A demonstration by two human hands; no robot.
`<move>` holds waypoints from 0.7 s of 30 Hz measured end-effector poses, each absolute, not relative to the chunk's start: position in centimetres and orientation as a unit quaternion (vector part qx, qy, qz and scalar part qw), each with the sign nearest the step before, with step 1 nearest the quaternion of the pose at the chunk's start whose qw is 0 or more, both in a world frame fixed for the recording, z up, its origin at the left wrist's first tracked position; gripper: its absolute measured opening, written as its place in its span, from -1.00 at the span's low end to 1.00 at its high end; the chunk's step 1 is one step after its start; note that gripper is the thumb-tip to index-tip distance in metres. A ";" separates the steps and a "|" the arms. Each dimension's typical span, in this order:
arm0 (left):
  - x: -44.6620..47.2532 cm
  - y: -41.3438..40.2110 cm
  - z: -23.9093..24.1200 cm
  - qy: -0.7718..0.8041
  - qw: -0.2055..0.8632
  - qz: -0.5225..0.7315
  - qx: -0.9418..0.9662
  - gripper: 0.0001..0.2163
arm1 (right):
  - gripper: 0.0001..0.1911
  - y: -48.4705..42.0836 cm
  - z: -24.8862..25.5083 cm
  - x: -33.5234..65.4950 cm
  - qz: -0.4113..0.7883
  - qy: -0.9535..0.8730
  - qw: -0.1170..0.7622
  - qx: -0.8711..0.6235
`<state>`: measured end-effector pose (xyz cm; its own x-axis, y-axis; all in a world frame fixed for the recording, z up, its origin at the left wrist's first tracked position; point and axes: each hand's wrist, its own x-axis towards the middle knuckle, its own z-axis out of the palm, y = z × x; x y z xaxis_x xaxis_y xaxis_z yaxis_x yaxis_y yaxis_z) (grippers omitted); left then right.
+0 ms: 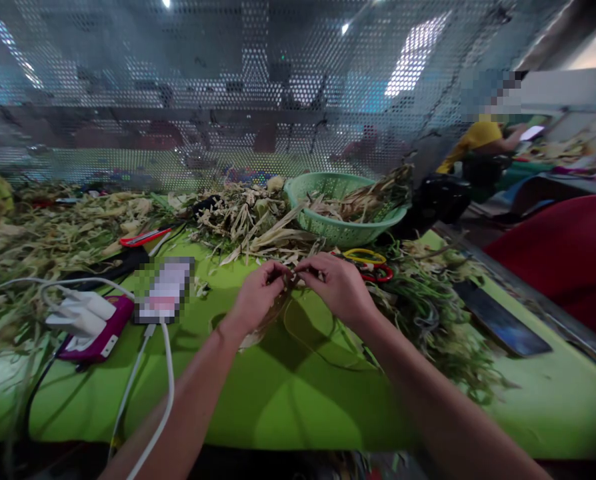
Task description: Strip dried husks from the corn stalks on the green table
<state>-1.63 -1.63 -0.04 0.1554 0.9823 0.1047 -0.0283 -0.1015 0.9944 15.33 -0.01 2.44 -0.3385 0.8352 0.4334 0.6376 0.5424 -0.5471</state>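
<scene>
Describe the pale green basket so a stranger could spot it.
Start at the bright green table. Beyond the left hand and right hand pinching a husk strip, near its far edge, sits a round pale green plastic mesh basket. The only container, it holds dry husks.

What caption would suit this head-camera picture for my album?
Over a green table, left hand and right hand pinch a dry leaf strip; a basket of husks stands behind.

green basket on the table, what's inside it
Dry, pale husks and leaves fill the green basket, and some poke out over its right rim. The bottom of the basket and anything beneath the husks are covered, so they cannot be seen.
</scene>
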 end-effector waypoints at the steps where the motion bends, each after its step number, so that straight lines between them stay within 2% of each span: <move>1: -1.6 -1.6 0.0 0.433 0.521 0.490 0.549 -0.93 | -0.85 -0.1 2.5 15.3 0.129 -0.807 0.351 -0.457; 6: -1.7 -1.5 -0.3 0.469 0.512 0.496 0.522 -0.94 | -0.90 -0.6 3.0 15.0 0.100 -0.813 0.359 -0.448; 14: -1.8 -1.1 -0.4 0.471 0.527 0.520 0.480 -0.87 | -0.93 -0.6 2.8 14.8 0.191 -0.837 0.324 -0.397; 17: -1.8 -1.1 -0.3 0.466 0.529 0.524 0.478 -0.87 | -0.94 -0.3 2.6 14.9 0.200 -0.823 0.338 -0.411; 21: -1.7 -1.2 -0.4 0.466 0.506 0.521 0.504 -0.88 | -0.85 0.0 1.9 14.8 0.204 -0.807 0.350 -0.430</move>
